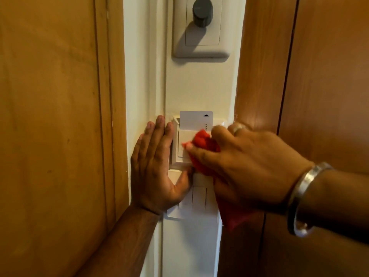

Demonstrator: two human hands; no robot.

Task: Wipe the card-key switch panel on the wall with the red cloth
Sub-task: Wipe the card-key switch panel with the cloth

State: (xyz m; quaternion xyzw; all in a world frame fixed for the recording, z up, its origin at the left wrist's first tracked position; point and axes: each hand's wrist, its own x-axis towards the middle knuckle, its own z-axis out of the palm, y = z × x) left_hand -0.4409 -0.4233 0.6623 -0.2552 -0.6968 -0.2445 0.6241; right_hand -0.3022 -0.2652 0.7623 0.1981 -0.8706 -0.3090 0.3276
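Note:
The white card-key switch panel (pixel 180 144) is fixed to a narrow cream wall strip, with a white key card (pixel 194 119) standing in its top slot. My right hand (pixel 245 166) grips the bunched red cloth (pixel 205 142) and presses it against the panel's front face. A loose end of the cloth hangs below that hand. My left hand (pixel 155 164) lies flat on the wall, fingers straight, touching the panel's left edge, its thumb under the panel. Much of the panel's right half is hidden by the cloth and right hand.
A white rocker switch plate (pixel 196 198) sits directly below the card panel. Higher up is a grey plate with a dark round knob (pixel 202 12). Brown wooden frames flank the wall strip: one at left (pixel 60 116), one at right (pixel 299 76). A metal bangle (pixel 303 196) circles my right wrist.

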